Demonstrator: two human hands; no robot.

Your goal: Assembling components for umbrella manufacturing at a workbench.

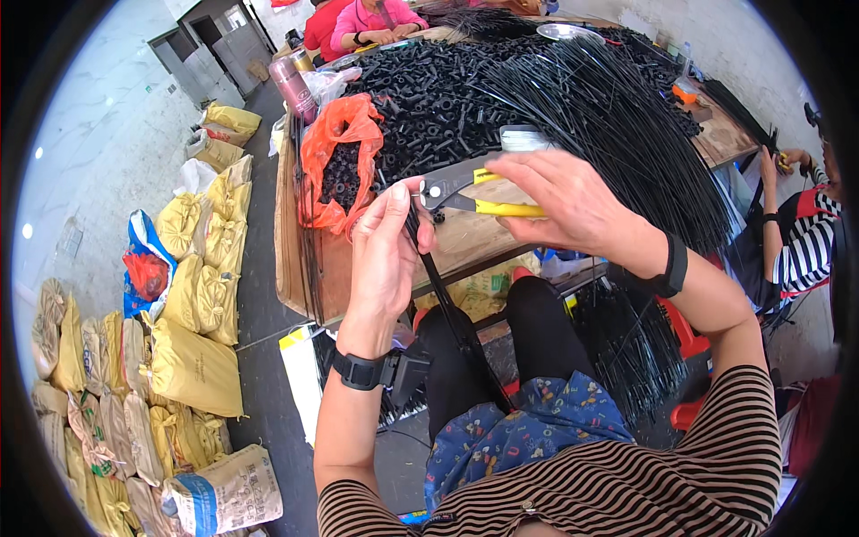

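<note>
Yellow sacks point(195, 362) lie piled by the pale wall point(103, 170), left of a pink flask point(293, 91).

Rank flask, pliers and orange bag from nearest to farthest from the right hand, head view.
1. Pliers: in the right hand.
2. Orange bag: to the left.
3. Flask: farther left, beyond the bag.

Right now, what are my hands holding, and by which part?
Your right hand holds the pliers by their yellow handles; your left hand holds thin black strips near their upper end.
</note>
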